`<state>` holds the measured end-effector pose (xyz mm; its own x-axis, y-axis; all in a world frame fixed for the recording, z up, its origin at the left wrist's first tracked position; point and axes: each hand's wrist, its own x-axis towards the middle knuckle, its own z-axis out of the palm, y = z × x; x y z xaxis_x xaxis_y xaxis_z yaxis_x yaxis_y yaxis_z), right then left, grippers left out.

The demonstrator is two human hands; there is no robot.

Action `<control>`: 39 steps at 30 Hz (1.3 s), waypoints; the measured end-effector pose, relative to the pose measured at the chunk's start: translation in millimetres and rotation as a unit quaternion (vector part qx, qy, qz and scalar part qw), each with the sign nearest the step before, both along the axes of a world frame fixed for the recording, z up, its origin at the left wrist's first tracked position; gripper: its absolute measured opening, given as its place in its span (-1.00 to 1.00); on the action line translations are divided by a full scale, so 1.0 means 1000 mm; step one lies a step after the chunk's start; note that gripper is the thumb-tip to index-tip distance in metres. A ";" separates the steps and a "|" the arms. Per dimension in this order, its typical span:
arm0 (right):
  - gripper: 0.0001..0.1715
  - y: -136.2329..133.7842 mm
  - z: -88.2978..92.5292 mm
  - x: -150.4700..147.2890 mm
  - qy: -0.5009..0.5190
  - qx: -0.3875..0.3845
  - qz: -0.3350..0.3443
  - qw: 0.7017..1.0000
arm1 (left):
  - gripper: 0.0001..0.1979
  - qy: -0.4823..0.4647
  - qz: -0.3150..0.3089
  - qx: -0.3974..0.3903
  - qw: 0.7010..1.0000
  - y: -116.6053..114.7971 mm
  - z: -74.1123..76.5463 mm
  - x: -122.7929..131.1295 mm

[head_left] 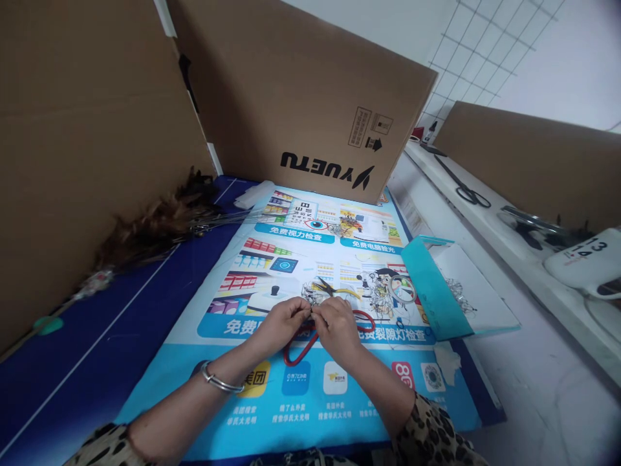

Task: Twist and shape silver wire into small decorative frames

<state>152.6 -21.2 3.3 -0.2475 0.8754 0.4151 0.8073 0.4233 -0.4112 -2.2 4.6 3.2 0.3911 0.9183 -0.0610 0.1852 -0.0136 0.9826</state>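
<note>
Left grip: in the head view, our left grip (pixel 281 323) is pinched, thumb against forefinger, on a small piece (pixel 311 310).
Right grip: our right grip (pixel 337 327) is pinched on that same piece, its fingertips meeting the left ones.
Small piece: between our fingertips, above the sheet; too hidden for us to tell its material.
Printed sheet (pixel 315 427): smooth, blue and white, spread over the dark blue table (pixel 121 349).
Red handles (pixel 306 351): rounded loops, splayed beneath and beside our fingers.
Pliers (pixel 345 291): slim yellow handles, dark pointed nose, just beyond our right grip.
Wire tangle (pixel 381 299): thin, curly, loosely matted, on the sheet to our right.
Feathers (pixel 145 226): soft, brown, ragged, along our left.
Cardboard panels (pixel 291 90): flat, stiff, brown, standing behind and left.
Bracelet (pixel 220 384): shiny curved metal on our left wrist.
Teal box (pixel 434 291): flat, open, white inside; we see thin tangled strands (pixel 458 294) lying in it.
</note>
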 end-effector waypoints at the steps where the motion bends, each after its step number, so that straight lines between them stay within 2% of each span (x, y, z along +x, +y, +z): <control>1: -0.84 0.000 -0.001 0.000 -0.004 0.003 -0.004 1.000 | -0.84 0.006 -0.003 0.004 1.000 0.000 -0.001 0.000; 6: -0.87 0.001 -0.005 -0.001 0.005 0.009 -0.013 1.000 | -0.88 0.043 -0.005 0.034 0.998 0.002 -0.010 0.000; 10: -0.88 0.001 -0.006 -0.001 0.013 0.006 -0.010 1.000 | -0.91 0.063 0.021 0.045 0.997 0.002 -0.015 0.001; 21: -0.86 0.002 -0.006 0.000 -0.025 -0.011 -0.005 1.000 | -0.86 0.045 0.032 0.010 0.998 -0.001 -0.020 0.003; 30: -0.90 0.000 -0.007 -0.003 -0.029 -0.008 -0.033 0.999 | -0.86 0.084 0.057 0.046 0.994 -0.004 -0.014 0.007; 39: -0.82 -0.002 -0.006 -0.003 -0.127 0.046 -0.028 0.990 | -0.86 0.093 0.063 0.040 0.993 -0.004 -0.012 0.007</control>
